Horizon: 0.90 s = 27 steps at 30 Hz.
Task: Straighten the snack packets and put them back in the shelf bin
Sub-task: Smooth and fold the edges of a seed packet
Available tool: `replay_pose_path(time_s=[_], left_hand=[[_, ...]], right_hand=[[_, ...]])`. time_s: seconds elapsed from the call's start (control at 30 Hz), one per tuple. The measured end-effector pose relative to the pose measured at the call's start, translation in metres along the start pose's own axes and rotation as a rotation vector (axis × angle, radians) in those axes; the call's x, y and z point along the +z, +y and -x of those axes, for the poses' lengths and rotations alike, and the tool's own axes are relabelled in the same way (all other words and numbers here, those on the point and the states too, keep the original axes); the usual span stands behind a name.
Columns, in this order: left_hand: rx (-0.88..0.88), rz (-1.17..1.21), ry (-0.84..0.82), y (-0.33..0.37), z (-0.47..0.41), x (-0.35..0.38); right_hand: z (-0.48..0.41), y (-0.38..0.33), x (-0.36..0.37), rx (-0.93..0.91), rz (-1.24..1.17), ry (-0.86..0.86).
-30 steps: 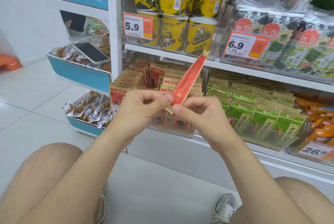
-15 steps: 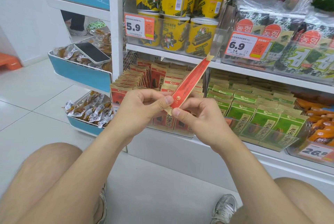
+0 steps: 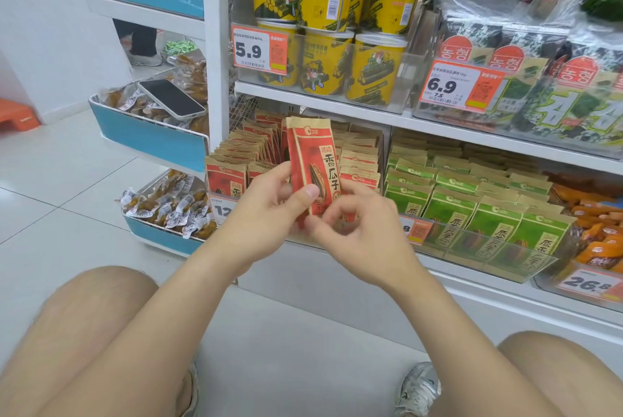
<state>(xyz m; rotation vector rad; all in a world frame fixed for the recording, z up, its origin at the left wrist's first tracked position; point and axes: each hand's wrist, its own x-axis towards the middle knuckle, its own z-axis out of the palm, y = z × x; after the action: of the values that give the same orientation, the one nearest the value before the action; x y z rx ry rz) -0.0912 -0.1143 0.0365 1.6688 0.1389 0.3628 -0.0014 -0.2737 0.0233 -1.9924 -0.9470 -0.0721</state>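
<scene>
The straightening step looks almost done. The left hand (image 3: 266,211) grips the red packet (image 3: 317,164) upright, just before the shelf bin (image 3: 217,196). The right hand (image 3: 364,234) has its fingers curled and pinches the packet's lower edge. Next it needs a free gap in the rows.

Access to the bin (image 3: 213,211). Frontal approach at mid-width is blocked by the left hand (image 3: 269,211) and right hand (image 3: 357,234), which grip the held packet (image 3: 317,160) upright before the packet rows (image 3: 246,150). The shelf board (image 3: 337,108) overhead leaves a low open band above the packet tops. The rows stand packed close together; one dark gap (image 3: 285,155) shows just left of the held packet. The post (image 3: 214,56) bounds the left side, green packets (image 3: 448,201) the right. Open floor (image 3: 303,342) lies before the shelf front.
</scene>
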Motion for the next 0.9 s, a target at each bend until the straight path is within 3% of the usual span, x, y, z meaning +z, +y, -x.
replay_pose_path(time_s=[0.13,0.27,0.47,0.67,0.8,0.9], left_hand=[[-0.072,0.102,-0.085,0.003,-0.001,-0.006],[-0.078,0.166,-0.119,0.006,0.0,-0.006],[-0.17,0.166,-0.152,0.008,0.003,-0.006],[-0.205,0.141,-0.154,0.005,0.0,-0.011],[-0.167,-0.105,-0.24,0.001,0.0,-0.014],[-0.069,-0.051,-0.212,0.001,-0.001,-0.009]], right_hand=[[-0.007,-0.003,-0.01,0.165,-0.282,0.159],[-0.01,-0.006,-0.017,0.275,-0.509,0.058],[-0.011,-0.003,-0.013,0.245,-0.454,0.104],[-0.012,-0.004,-0.023,0.328,-0.547,0.01],[-0.015,-0.006,-0.033,0.274,-0.607,0.067],[-0.017,-0.01,-0.035,0.179,-0.514,0.116]])
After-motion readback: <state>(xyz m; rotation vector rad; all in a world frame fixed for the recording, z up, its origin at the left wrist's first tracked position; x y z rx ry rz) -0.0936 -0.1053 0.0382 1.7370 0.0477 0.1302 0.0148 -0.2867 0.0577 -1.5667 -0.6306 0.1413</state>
